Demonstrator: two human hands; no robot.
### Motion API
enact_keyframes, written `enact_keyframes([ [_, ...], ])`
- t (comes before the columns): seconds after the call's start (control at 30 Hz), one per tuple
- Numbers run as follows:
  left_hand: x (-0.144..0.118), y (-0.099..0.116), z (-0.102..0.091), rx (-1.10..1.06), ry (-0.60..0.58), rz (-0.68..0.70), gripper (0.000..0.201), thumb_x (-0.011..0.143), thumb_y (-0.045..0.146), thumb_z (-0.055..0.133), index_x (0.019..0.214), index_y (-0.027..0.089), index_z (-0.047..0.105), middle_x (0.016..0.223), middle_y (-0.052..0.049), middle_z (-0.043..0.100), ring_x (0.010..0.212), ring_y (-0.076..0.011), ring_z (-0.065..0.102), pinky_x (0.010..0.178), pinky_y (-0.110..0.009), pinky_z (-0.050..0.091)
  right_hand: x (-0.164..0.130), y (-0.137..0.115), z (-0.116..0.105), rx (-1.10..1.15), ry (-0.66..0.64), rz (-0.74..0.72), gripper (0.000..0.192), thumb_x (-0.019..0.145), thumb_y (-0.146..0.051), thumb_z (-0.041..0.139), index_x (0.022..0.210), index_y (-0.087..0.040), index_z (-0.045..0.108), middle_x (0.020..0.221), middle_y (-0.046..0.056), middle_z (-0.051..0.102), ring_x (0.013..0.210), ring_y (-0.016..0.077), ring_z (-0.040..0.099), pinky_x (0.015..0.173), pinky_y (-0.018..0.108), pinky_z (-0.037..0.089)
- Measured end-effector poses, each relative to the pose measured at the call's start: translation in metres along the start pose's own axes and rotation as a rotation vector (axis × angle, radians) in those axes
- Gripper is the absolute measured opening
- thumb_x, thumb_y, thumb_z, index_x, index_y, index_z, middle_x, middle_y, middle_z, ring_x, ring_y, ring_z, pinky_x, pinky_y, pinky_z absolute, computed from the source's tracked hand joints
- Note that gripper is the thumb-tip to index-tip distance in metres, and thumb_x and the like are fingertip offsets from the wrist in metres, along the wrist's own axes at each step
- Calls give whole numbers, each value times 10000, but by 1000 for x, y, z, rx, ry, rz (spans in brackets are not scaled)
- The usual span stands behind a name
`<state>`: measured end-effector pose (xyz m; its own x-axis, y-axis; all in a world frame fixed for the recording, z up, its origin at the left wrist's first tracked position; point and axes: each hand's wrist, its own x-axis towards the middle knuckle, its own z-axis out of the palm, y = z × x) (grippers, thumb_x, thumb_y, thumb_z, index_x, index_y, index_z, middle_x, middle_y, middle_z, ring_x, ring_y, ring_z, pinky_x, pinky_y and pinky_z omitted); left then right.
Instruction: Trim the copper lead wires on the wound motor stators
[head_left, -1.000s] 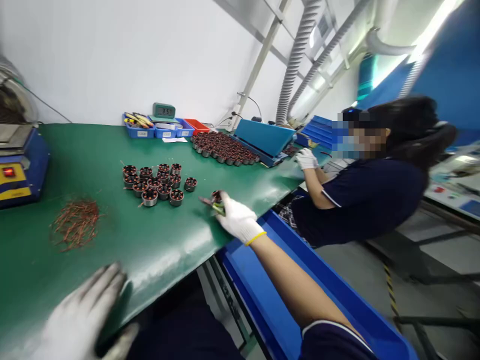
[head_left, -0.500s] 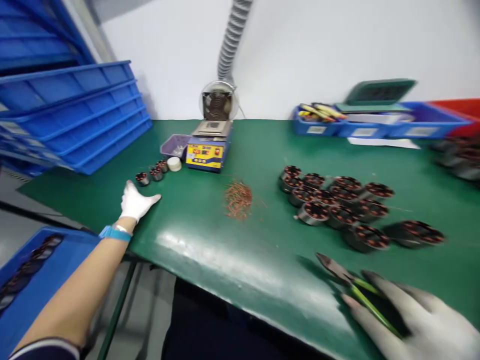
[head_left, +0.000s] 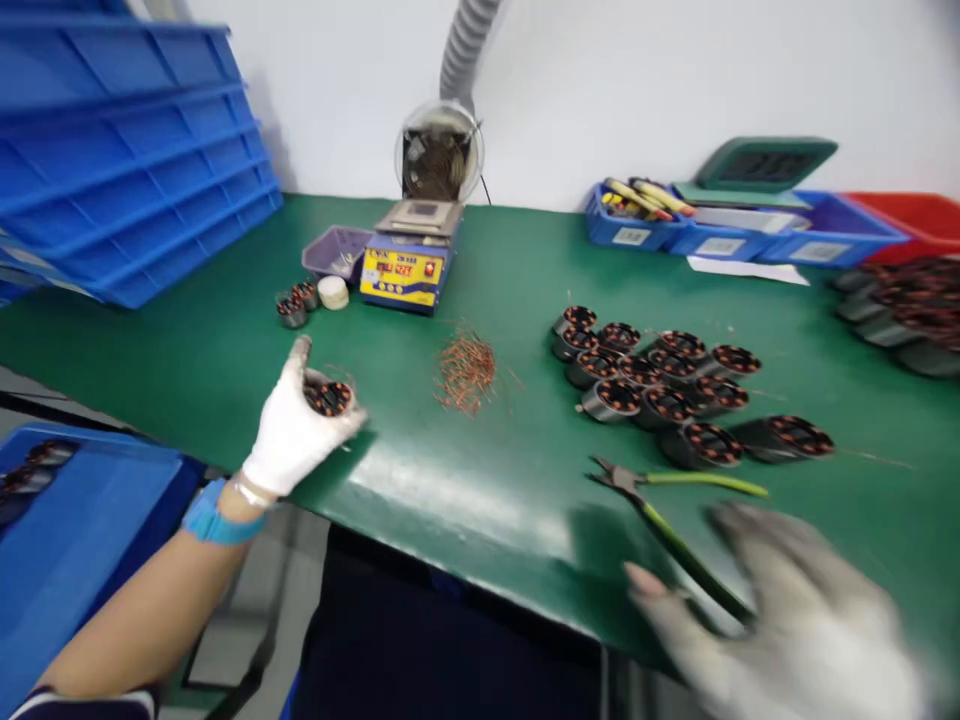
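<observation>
L hand (head_left: 296, 435) clamped on stator (head_left: 328, 398).
My R hand (head_left: 780, 620) blurred, fingers apart, touching green-handled cutters (head_left: 675, 520) on mat.

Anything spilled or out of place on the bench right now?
A loose heap of copper wire scraps lies scattered on the green mat, not in a bin. The cutters lie open by the right hand. The left hand holds one stator.

Bare green mat (head_left: 420, 480) between copper wire scraps (head_left: 466, 372) and cutters (head_left: 675, 520), stator cluster (head_left: 660, 385) crowding right side
</observation>
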<state>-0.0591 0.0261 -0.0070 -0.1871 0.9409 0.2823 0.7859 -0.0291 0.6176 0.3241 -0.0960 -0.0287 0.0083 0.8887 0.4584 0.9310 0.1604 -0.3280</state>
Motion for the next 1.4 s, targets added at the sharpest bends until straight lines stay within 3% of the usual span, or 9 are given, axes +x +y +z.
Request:
enact_keyframes([
  [0.13, -68, 45, 22, 84, -202, 158, 994, 659, 515, 745, 1492, 183, 317, 999, -84, 681, 898, -309, 688, 824, -442, 559, 24, -77, 6, 215, -331, -136, 530, 855, -561, 577, 1226, -183, 547, 1213, 160, 617, 1102, 310, 611, 885, 447, 500],
  [0.2, -78, 51, 29, 73, -205, 200, 1065, 607, 571, 761, 1482, 146, 328, 1059, -144, 662, 961, -379, 666, 836, -514, 548, 41, -103, 15, 278, -595, -65, 486, 854, -547, 592, 1196, -204, 557, 1172, 95, 634, 1018, 248, 630, 797, 366, 492],
  [0.3, -75, 43, 34, -114, -279, 324, 1166, 599, 531, 769, 1540, 184, 174, 1189, -179, 615, 1068, -401, 627, 895, -562, 529, 67, -127, 24, 233, -756, 30, 410, 816, -588, 621, 1065, -262, 604, 1020, 15, 662, 878, 213, 629, 616, 287, 372],
  [0.43, -69, 30, 33, -257, -395, 360, 985, 757, 329, 660, 1558, 282, 88, 1088, -105, 655, 976, -318, 666, 865, -505, 553, 81, -137, 34, 253, -781, -31, 262, 913, -443, 517, 818, -206, 574, 788, 2, 624, 675, 137, 541, 551, 267, 238],
  [0.63, -70, 36, 34, -156, -246, 217, 1076, 631, 454, 812, 1524, 224, 258, 1007, -105, 659, 912, -354, 664, 836, -514, 550, 90, -112, 39, 106, -683, 45, 274, 922, -326, 466, 686, -194, 512, 663, 1, 547, 603, 130, 457, 547, 285, 208],
  [0.87, -70, 38, 33, -144, -235, 239, 1063, 673, 402, 779, 1537, 213, 189, 907, -86, 662, 834, -345, 668, 757, -490, 556, 106, -131, 47, 438, -760, -6, 187, 882, -362, 591, 924, -192, 655, 867, 11, 666, 743, 133, 575, 631, 240, 362],
  [1.07, -72, 38, 34, -124, -213, 221, 1137, 635, 390, 816, 1545, 276, 145, 922, -68, 664, 814, -331, 679, 740, -477, 563, 104, -129, 58, 243, -617, -27, 168, 895, -301, 542, 819, -180, 632, 788, 25, 634, 743, 161, 570, 639, 267, 359],
  [1.2, -72, 37, 33, -153, -215, 212, 1100, 656, 374, 786, 1546, 277, 147, 867, -47, 669, 777, -313, 681, 711, -455, 564, 106, -143, 64, 380, -639, -41, 259, 872, -411, 607, 984, -184, 662, 964, 52, 667, 880, 184, 604, 726, 275, 411],
  [1.4, -71, 38, 32, -139, -230, 164, 1107, 659, 440, 781, 1546, 244, 149, 849, -45, 665, 761, -305, 673, 705, -450, 553, 99, -146, 70, 655, -567, 10, 91, 861, -206, 585, 793, -166, 630, 775, 4, 640, 718, 130, 583, 661, 242, 419],
])
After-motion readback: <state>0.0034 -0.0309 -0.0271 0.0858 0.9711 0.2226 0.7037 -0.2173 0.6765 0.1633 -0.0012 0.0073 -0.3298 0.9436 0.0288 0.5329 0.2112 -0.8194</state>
